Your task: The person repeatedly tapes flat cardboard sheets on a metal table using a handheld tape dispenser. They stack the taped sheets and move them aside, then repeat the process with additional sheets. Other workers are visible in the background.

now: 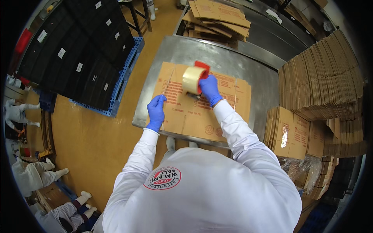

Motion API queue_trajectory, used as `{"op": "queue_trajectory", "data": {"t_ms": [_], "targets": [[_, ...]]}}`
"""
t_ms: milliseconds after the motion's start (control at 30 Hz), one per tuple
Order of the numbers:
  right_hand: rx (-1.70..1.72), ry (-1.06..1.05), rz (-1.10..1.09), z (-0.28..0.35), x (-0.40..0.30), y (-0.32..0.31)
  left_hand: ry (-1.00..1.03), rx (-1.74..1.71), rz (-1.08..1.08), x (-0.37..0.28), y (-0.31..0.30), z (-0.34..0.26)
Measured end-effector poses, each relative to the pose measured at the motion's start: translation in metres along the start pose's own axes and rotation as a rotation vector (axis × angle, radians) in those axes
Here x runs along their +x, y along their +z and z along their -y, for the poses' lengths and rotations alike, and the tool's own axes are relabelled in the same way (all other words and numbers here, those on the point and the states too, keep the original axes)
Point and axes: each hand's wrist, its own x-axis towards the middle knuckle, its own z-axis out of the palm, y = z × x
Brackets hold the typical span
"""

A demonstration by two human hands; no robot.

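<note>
Flat printed cardboard cartons (186, 122) lie on a stainless steel table (151, 67), with clear strapping across them near the left and right sides. My left hand (156, 112), in a blue glove, pinches the left strap at the cartons' left edge. In my right hand (210, 88), also blue-gloved, is a red tape dispenser (204, 66) with a wide roll of clear tape (192, 80), held above the middle of the cartons. The dispenser's lower end is partly hidden behind the roll.
More flattened cartons (218, 14) are piled past the table's far edge. Tall carton stacks (323, 75) and a bundle (291, 131) stand at the right. Black crates (75, 52) on a blue pallet (128, 72) stand left. Several people in white are at the far left.
</note>
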Motion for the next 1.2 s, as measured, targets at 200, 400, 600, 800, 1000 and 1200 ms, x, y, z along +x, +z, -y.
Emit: {"op": "queue_trajectory", "data": {"t_ms": [200,400,600,800,1000,1200], "targets": [[0.204,-0.165,-0.090,-0.009,0.022,0.068,0.119,0.206,0.091,-0.012,-0.002,-0.010],[0.249,0.044,0.029,-0.011,0.013,0.078,0.176,0.233,0.061,-0.012,-0.002,0.002],[0.182,-0.085,-0.074,-0.013,0.035,0.012,0.241,0.277,0.057,-0.019,0.003,-0.011],[0.583,-0.320,0.078,0.061,-0.010,-0.035,0.008,0.320,0.505,-0.072,-0.031,-0.059],[-0.264,-0.628,-0.453,-0.022,-0.084,-0.194,-0.126,-0.200,0.600,-0.092,-0.097,-0.187],[0.596,-0.382,-0.640,-0.063,-0.161,-0.283,-0.051,-0.121,0.344,-0.035,0.054,-0.251]]}}
